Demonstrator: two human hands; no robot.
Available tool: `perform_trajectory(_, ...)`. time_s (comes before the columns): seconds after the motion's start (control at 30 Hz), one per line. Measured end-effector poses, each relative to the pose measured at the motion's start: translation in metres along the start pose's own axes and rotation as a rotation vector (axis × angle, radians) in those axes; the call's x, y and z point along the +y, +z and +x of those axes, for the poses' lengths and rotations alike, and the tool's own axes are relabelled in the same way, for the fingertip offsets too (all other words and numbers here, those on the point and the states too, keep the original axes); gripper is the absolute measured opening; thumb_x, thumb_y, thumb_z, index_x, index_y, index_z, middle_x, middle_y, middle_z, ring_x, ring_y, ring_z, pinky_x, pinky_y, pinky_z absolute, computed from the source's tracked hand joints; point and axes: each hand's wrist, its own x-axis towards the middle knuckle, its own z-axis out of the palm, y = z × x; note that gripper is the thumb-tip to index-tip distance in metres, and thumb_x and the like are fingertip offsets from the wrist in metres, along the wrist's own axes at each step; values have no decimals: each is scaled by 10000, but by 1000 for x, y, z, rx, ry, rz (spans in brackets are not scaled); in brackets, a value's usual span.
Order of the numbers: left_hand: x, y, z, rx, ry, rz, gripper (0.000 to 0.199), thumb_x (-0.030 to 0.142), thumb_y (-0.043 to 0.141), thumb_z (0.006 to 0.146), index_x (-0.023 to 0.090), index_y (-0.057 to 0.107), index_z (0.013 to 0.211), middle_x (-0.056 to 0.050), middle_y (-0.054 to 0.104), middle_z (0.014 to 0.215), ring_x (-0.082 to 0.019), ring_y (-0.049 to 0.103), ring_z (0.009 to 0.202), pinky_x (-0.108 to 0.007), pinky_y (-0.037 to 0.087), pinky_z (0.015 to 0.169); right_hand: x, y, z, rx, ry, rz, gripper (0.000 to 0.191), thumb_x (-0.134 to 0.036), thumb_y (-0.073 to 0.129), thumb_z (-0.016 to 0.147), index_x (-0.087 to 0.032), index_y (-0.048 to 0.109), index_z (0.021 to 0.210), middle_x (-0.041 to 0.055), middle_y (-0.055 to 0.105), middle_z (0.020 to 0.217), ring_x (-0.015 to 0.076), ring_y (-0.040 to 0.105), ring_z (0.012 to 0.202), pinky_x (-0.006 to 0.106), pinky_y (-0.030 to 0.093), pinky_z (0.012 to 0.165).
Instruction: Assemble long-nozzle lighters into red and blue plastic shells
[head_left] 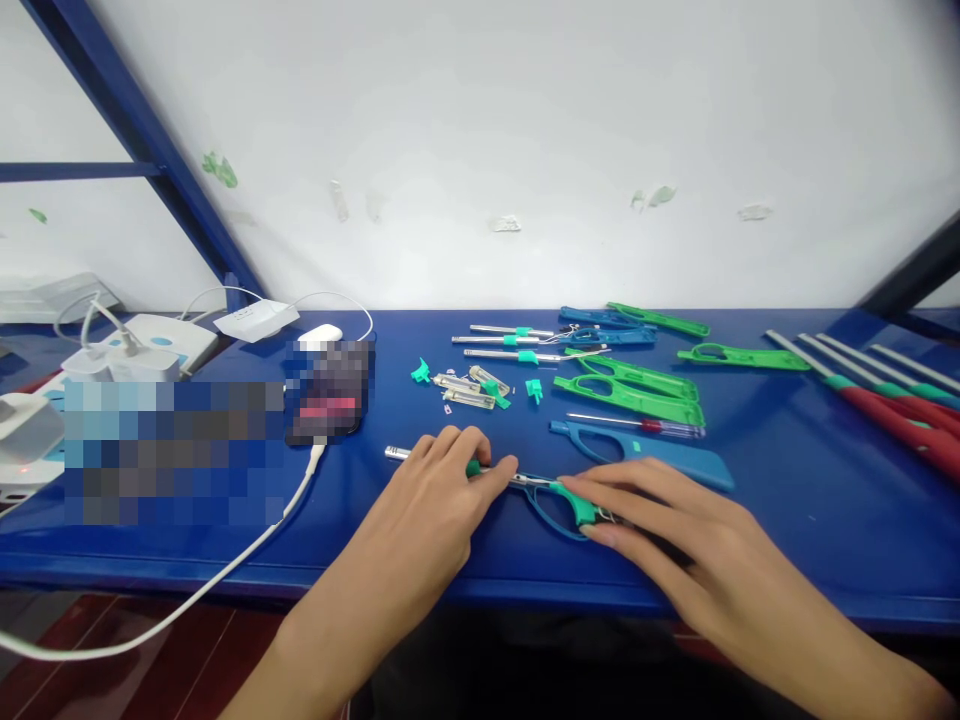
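My left hand [442,495] is closed on a silver metal tube [397,453] with a green collar, near the table's front edge. The tube points left and its right end lies over a blue plastic handle shell [551,515]. My right hand [675,520] pinches a small green trigger piece [579,503] at that shell, with thin wires beside it. The rest of the shell is hidden under my right hand. Just behind lies another blue handle shell [675,458], with a red screwdriver [652,426] beyond it.
Behind are metal tubes [495,355], green shells [645,400], small clear parts [469,398] and green pieces [533,390]. Red-handled rods [900,410] lie at the right. On the left are a phone [330,395], a white cable [296,495] and chargers [127,365]. A wall [525,150] stands behind.
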Motion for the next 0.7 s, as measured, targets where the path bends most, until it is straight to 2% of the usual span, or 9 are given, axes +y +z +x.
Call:
perform_trajectory(0.2,6,-3,3,26,28,83,626,-127,390,834,125,685,1325,-138,602,1123,-303,559,967,-481,545,821,2,2,-2,-35,22,5,360,-364,506,1113,-443,610,1449,-33,688,1367,178,681,1219,340,578,1050)
perform_trajectory(0.4,7,-6,1,28,13,-18,564,-97,411,883,81,665,1355,-156,573,1146,-301,538,995,-517,540,881,2,2,-3,-72,41,6,361,-348,506,1115,-434,571,1459,-35,652,1410,177,626,1286,356,533,1100)
perform_trajectory(0.5,9,-6,1,27,-14,-69,487,-51,437,938,87,664,1346,-140,585,1115,-291,546,982,-539,535,912,1,2,-2,-66,37,18,360,-330,503,1115,-428,570,1455,-33,647,1412,179,619,1290,352,530,1098)
perform_trajectory(0.57,12,-6,4,75,-14,-74,447,-25,446,968,95,658,1343,-147,605,1130,-306,560,1014,-533,534,901,1,1,-1,-56,28,29,355,-322,508,1112,-419,584,1446,-25,652,1400,183,626,1276,348,539,1082)
perform_trajectory(0.7,23,-2,9,158,8,-233,369,40,480,1037,158,641,1347,-136,619,1276,-299,576,1163,-508,514,986,0,0,-1,-39,24,45,401,-324,530,1103,-423,569,1490,-22,673,1375,186,652,1239,344,560,1056)
